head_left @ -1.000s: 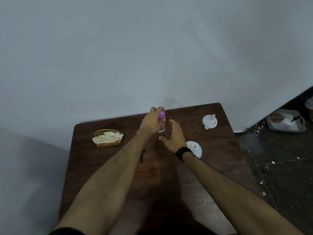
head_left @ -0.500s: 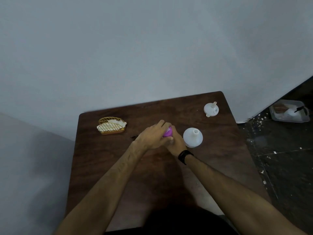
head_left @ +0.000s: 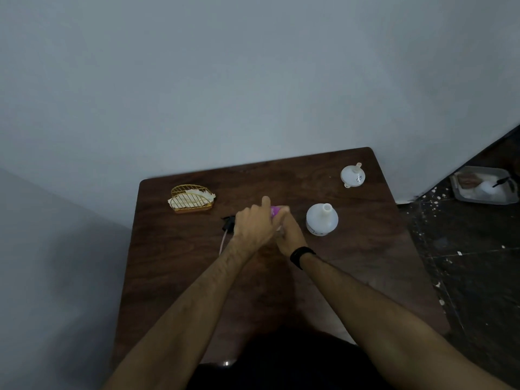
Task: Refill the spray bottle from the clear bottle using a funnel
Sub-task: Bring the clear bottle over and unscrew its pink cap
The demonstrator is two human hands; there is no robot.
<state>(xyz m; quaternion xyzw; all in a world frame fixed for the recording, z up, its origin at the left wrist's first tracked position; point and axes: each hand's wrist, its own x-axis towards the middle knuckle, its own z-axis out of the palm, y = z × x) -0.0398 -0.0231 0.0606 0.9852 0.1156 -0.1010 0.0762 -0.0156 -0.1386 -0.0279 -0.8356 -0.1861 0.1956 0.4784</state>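
Gripping the spray bottle (head_left: 277,211) with both hands: left hand (head_left: 253,226) over its pink top, right hand (head_left: 289,235) around the body; funnel (head_left: 352,175) and clear bottle (head_left: 322,219) untouched; pouring not yet begun.

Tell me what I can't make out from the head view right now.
- Pink-capped bottle: body hidden by left hand and right hand; fill level unknown.
- Black sprayer head: partly behind the left hand.
- Open white bottle: contents not visible.
- Funnel label: too small.
- Floor tray: dim, contents unclear.
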